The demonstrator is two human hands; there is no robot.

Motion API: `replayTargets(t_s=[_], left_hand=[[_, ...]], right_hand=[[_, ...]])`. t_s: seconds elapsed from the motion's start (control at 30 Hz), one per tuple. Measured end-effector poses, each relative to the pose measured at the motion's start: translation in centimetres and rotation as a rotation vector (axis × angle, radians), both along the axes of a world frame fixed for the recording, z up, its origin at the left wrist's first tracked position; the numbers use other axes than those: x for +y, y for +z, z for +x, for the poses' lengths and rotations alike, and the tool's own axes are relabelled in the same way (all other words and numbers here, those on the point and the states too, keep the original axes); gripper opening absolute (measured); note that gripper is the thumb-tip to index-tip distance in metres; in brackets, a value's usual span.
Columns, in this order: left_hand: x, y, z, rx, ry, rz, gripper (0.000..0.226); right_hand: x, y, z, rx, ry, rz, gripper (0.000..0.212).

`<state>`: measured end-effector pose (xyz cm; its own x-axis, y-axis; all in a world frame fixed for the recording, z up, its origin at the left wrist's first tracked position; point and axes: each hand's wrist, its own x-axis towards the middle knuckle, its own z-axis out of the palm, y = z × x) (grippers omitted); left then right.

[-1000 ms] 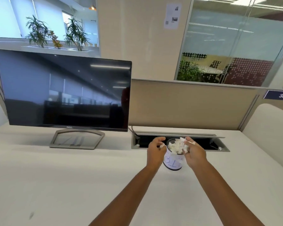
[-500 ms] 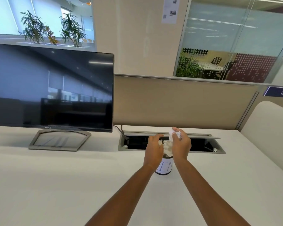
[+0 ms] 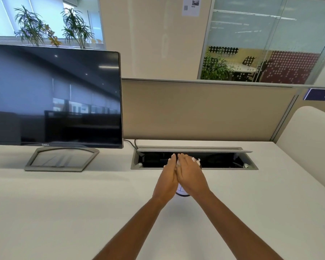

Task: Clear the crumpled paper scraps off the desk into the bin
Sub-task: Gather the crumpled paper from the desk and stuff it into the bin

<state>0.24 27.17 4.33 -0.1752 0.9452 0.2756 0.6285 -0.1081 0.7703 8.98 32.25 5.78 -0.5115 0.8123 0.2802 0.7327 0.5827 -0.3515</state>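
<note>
Left hand (image 3: pixel 167 178) and right hand (image 3: pixel 191 177) lie edge to edge, fingers straight and gripping nothing, over the small white blue-lettered bin (image 3: pixel 182 191) on the white desk (image 3: pixel 83 203). Crumpled white paper scraps (image 3: pixel 197 160) peek past them, seemingly in the bin.

White desk (image 3: pixel 64 212) with monitor stand (image 3: pixel 61 159) and small bin (image 3: pixel 182 191)

Dark Dell monitor (image 3: pixel 54 96) at 9 o'clock, on a grey stand (image 3: pixel 61 159). Open cable hatch (image 3: pixel 223 160) right of centre toward 3, lid tilted up, with a beige partition (image 3: pixel 204 109) behind it. Potted plants (image 3: pixel 30 27) at 11, number plate (image 3: pixel 321 93) at 3.
</note>
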Motion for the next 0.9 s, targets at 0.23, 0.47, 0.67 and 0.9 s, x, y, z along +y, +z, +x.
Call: replayTargets(t_s=[0.23, 0.47, 0.67, 0.9], left_hand=[[-0.3, -1.3, -0.8, -0.227, -0.04, -0.247, 0.049], [-0.3, -1.3, -1.3, -0.148, -0.066, -0.178, 0.065], [-0.4, -1.0, -2.0, 0.193, -0.139, -0.156, 0.068], [-0.1, -0.5, -1.7, 0.336, -0.064, -0.178, 0.063]], right_hand=[[-1.2, 1.0, 0.6, -0.279, 0.095, -0.122, 0.056], [-0.2, 3.1, -0.2, -0.416, 0.07, -0.4, 0.054], [0.6, 3.9, -1.1, -0.58, 0.116, -0.455, 0.05], [1.2, 5.1, 0.4, -0.374, 0.154, -0.558, 0.04]])
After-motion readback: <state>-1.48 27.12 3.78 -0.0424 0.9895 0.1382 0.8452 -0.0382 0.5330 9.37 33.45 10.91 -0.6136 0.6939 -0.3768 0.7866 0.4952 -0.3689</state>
